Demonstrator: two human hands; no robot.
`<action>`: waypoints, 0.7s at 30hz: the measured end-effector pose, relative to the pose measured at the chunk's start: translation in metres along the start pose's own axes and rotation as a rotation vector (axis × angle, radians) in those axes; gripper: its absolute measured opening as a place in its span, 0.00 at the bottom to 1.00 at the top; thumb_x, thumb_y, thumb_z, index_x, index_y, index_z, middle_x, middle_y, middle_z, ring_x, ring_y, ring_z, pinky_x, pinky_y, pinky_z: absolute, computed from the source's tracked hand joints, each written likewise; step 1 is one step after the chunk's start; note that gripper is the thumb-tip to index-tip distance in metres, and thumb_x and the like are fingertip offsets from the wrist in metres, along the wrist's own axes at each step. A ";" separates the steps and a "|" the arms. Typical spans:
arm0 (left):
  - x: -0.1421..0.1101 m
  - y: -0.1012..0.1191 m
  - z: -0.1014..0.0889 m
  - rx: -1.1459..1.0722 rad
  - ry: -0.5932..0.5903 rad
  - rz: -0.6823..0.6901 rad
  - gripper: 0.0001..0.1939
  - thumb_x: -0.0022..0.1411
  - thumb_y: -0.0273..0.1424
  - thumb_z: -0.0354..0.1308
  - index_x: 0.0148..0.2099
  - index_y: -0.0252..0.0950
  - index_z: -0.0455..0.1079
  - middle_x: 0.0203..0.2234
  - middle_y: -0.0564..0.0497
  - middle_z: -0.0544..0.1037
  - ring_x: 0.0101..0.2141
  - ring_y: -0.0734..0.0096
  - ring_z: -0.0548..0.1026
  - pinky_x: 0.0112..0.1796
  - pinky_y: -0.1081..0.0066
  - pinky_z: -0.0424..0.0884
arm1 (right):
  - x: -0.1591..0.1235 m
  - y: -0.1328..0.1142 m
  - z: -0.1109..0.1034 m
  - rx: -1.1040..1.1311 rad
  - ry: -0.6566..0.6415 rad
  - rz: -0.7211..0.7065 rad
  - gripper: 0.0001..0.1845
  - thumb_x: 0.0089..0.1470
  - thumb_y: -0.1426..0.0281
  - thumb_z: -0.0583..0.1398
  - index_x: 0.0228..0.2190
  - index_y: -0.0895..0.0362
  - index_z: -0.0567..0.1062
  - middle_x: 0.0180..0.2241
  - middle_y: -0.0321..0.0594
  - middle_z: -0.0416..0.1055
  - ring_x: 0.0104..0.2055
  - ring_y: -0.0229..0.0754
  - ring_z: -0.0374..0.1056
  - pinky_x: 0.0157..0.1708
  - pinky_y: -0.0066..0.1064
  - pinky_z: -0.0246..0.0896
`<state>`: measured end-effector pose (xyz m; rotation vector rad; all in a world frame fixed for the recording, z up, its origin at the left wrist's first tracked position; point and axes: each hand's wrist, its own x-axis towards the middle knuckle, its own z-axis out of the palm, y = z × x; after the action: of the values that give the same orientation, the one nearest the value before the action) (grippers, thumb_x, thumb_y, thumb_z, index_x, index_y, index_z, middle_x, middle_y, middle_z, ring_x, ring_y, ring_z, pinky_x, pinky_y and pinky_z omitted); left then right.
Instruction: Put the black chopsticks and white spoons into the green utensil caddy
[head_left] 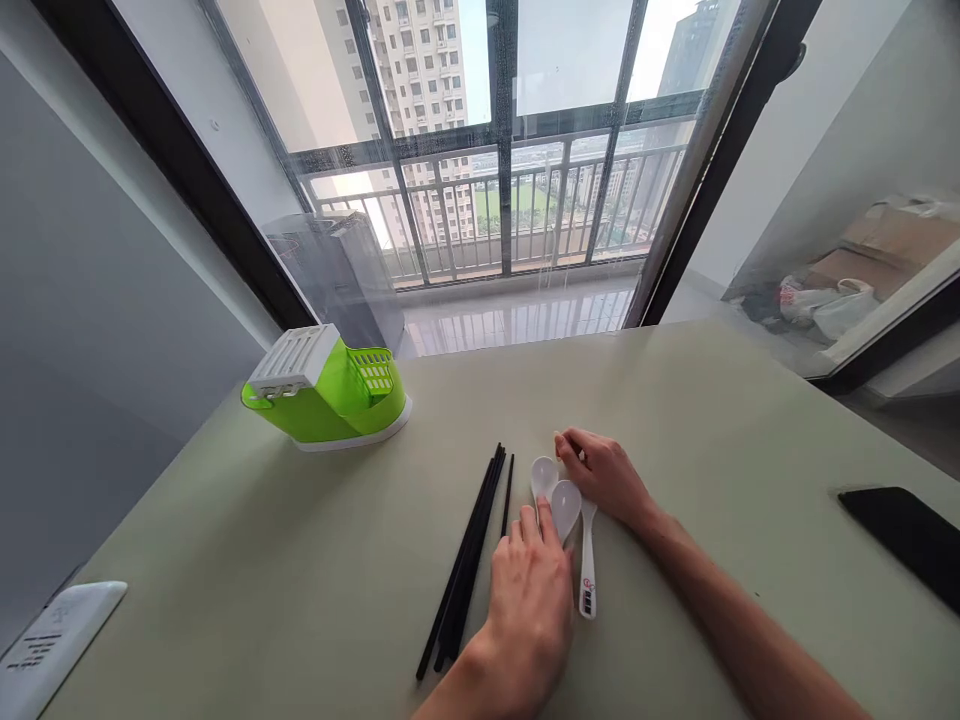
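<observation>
My left hand (531, 590) lies palm down over the handles of two white spoons, its index finger stretched onto them. One spoon (544, 474) shows its bowl farther away; the bowl of the second spoon (567, 502) overlaps it from the right. My right hand (600, 468) rests on the table with curled fingers, closed over the bowl end of a third white spoon (587, 575). That spoon's handle points toward me and bears a printed mark; its bowl is hidden. Left of my left hand lies a bundle of black chopsticks (469, 560), with a single chopstick (508, 495) apart from it.
A green and white utensil holder (337, 400) stands at the table's back left. A white object with printed lines (64, 640) lies at the left edge, a black flat object (907, 535) at the right. Glass doors and a balcony lie beyond the table (300, 580).
</observation>
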<state>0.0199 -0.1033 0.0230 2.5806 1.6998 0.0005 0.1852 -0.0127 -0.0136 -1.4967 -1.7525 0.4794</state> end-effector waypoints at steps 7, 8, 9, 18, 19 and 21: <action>-0.009 -0.025 -0.025 -0.149 0.104 0.034 0.35 0.67 0.48 0.59 0.69 0.35 0.63 0.48 0.38 0.74 0.46 0.51 0.74 0.49 0.54 0.75 | 0.003 0.005 -0.005 0.022 0.039 0.022 0.23 0.68 0.54 0.50 0.25 0.52 0.69 0.22 0.34 0.68 0.23 0.39 0.60 0.29 0.31 0.52; -0.005 -0.036 -0.034 -0.197 0.151 0.040 0.35 0.68 0.50 0.57 0.69 0.35 0.62 0.48 0.39 0.73 0.47 0.52 0.73 0.49 0.54 0.75 | 0.004 0.007 -0.008 0.034 0.057 0.033 0.24 0.68 0.53 0.51 0.26 0.52 0.70 0.22 0.34 0.69 0.23 0.39 0.60 0.29 0.31 0.52; -0.001 -0.050 -0.043 -0.229 0.220 0.041 0.35 0.69 0.51 0.55 0.69 0.36 0.62 0.49 0.38 0.72 0.48 0.52 0.72 0.51 0.53 0.74 | 0.004 0.010 -0.011 0.047 0.082 0.048 0.24 0.68 0.53 0.51 0.26 0.52 0.70 0.22 0.34 0.69 0.23 0.38 0.61 0.29 0.30 0.53; 0.054 -0.224 -0.128 0.033 0.925 -0.240 0.29 0.68 0.49 0.57 0.63 0.38 0.68 0.67 0.34 0.61 0.68 0.36 0.54 0.65 0.39 0.49 | 0.008 0.024 -0.026 0.137 0.324 0.235 0.26 0.67 0.51 0.50 0.23 0.53 0.69 0.20 0.33 0.66 0.20 0.37 0.60 0.26 0.29 0.54; 0.056 -0.240 -0.130 0.018 0.925 -0.258 0.27 0.68 0.49 0.56 0.62 0.37 0.69 0.65 0.34 0.65 0.67 0.37 0.57 0.65 0.39 0.50 | 0.008 0.024 -0.026 0.143 0.328 0.243 0.26 0.67 0.51 0.51 0.23 0.53 0.69 0.20 0.33 0.67 0.20 0.37 0.60 0.26 0.29 0.54; 0.058 -0.263 -0.130 -0.058 0.894 -0.241 0.25 0.72 0.47 0.51 0.59 0.37 0.71 0.59 0.36 0.73 0.62 0.43 0.67 0.63 0.46 0.59 | 0.007 0.023 -0.025 0.154 0.324 0.250 0.26 0.66 0.51 0.51 0.23 0.53 0.69 0.20 0.33 0.67 0.20 0.37 0.61 0.26 0.29 0.55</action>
<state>-0.2028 0.0589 0.1401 2.4489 2.1546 1.3368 0.2191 -0.0050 -0.0115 -1.5906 -1.2596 0.4568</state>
